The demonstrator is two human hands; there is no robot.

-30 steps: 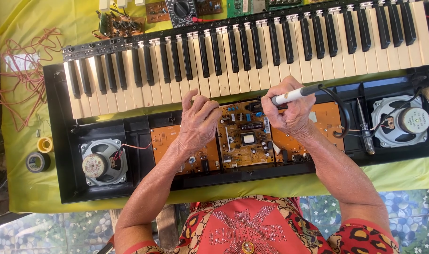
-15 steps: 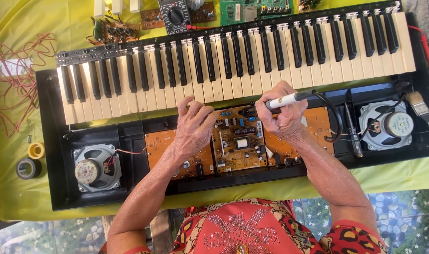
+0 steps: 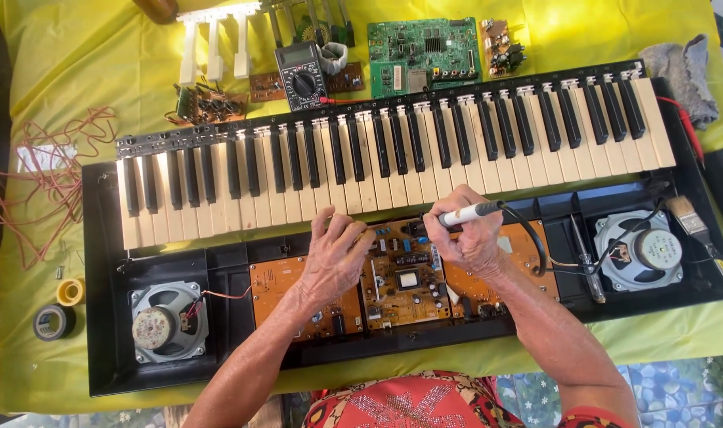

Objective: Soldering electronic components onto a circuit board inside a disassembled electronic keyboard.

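An opened black electronic keyboard (image 3: 100, 261) lies on a yellow-green cloth, its keys (image 3: 393, 162) at the far side. Orange circuit boards (image 3: 405, 277) sit bare in the near half. My right hand (image 3: 468, 238) is closed around a white soldering iron (image 3: 468, 212) with a black cord, its tip pointing left over the middle board. My left hand (image 3: 334, 257) rests with its fingers bent on the left board, the fingertips near the keys' front edge. What the fingertips touch is hidden.
Round speakers sit at both ends of the case (image 3: 167, 321) (image 3: 639, 250). A multimeter (image 3: 300, 75), a green circuit board (image 3: 423, 54), loose white keys (image 3: 215, 43) and small boards lie beyond the keyboard. Red wires (image 3: 40, 186) and tape rolls (image 3: 56, 321) lie left; a grey cloth (image 3: 682, 67) right.
The view has shifted, so more of the far table shows. Both hands stay over the circuit boards, with the soldering iron still in my right hand.
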